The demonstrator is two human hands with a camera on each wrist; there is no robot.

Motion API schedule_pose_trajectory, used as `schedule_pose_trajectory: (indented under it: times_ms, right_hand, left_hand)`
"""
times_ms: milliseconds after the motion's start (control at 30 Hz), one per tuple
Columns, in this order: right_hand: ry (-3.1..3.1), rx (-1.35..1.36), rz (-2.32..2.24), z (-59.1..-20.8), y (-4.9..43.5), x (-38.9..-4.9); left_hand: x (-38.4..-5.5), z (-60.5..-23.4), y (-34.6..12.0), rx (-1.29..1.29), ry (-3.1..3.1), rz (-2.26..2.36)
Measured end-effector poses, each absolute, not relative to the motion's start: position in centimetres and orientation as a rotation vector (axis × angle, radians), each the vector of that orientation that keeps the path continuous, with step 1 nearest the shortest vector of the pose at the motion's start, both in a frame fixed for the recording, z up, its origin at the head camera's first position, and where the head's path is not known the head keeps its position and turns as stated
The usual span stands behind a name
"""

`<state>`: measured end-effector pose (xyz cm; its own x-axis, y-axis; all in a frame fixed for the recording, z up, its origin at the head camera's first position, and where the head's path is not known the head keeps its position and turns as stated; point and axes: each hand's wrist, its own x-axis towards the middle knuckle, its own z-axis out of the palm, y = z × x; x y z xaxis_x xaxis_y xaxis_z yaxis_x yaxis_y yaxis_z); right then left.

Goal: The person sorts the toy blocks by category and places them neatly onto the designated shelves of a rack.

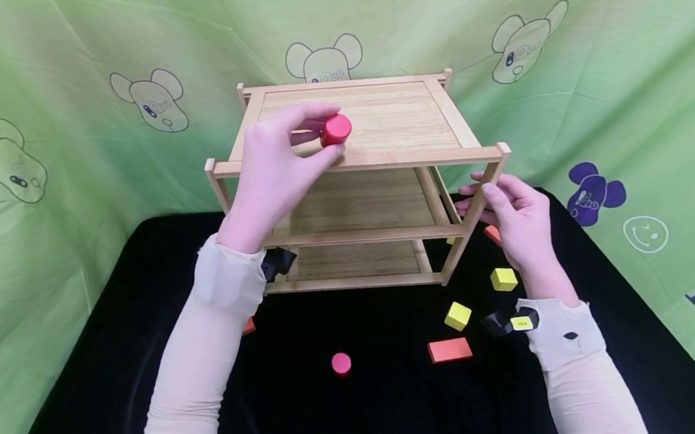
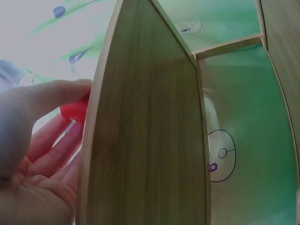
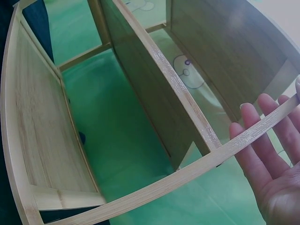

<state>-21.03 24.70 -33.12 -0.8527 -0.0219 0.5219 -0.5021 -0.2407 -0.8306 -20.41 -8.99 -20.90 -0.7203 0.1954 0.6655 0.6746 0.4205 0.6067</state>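
Observation:
My left hand (image 1: 278,158) pinches a red cylinder block (image 1: 336,128) between thumb and fingers, at the top board of a three-tier wooden shelf (image 1: 376,116). In the left wrist view the red cylinder (image 2: 75,110) shows just past the board's edge, partly covered by the hand. Around the shelf's right front post, my right hand (image 1: 521,213) has its thumb in front and its fingers behind. The right wrist view has these fingers (image 3: 262,150) beside the post (image 3: 197,166), the thumb mostly out of frame.
On the black cloth (image 1: 301,411) lie a pink-red cylinder (image 1: 341,364), a red rectangular block (image 1: 450,350) and yellow cubes (image 1: 457,316). Other red blocks (image 1: 492,235) peek out near the shelf's right side and beside the left forearm. A green printed curtain (image 1: 143,29) hangs behind.

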Motion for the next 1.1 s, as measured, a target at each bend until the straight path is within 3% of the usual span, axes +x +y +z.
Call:
schedule_pose_trajectory:
  times_ms: [1100]
  right_hand:
    - [-1.709, 0.634, 2.146, -33.14, 24.75, -21.10]
  left_hand:
    - [-21.25, -20.47, -8.46, -0.645, -2.333, -1.224]
